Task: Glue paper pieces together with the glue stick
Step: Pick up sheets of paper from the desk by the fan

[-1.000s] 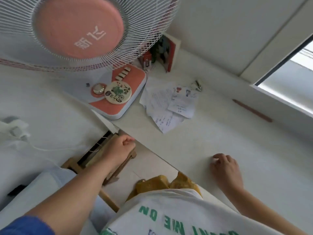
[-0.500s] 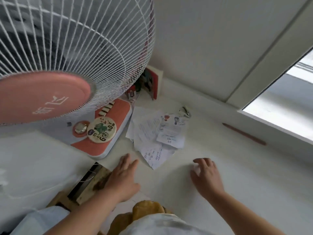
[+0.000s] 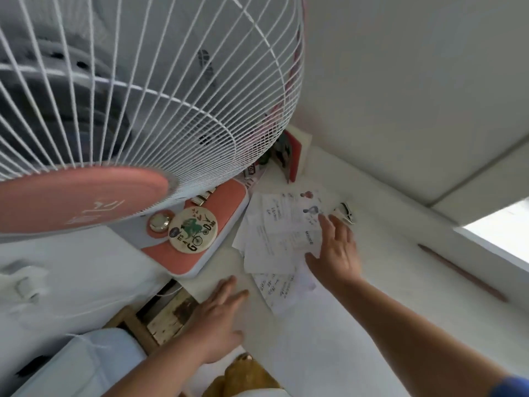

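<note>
My right hand [image 3: 336, 250] lies flat-fingered on the paper pieces [image 3: 279, 239] beside the fan [image 3: 137, 116]; my left hand [image 3: 220, 319] rests relaxed, holding nothing. I see no glue stick. Fan draught could scatter loose sheets.

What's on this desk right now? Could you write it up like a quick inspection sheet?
Surface: white desk, mostly bare near the person.
Job's things: loose paper pieces overlapping in a pile; glue stick not seen.
Clutter: metal clip, round badge, book, pencil.
Grip: right hand open over the papers; left hand open, flat at the desk edge.
Cables: thin white cord beside the desk.
Surroundings: fan, wall, window.
</note>
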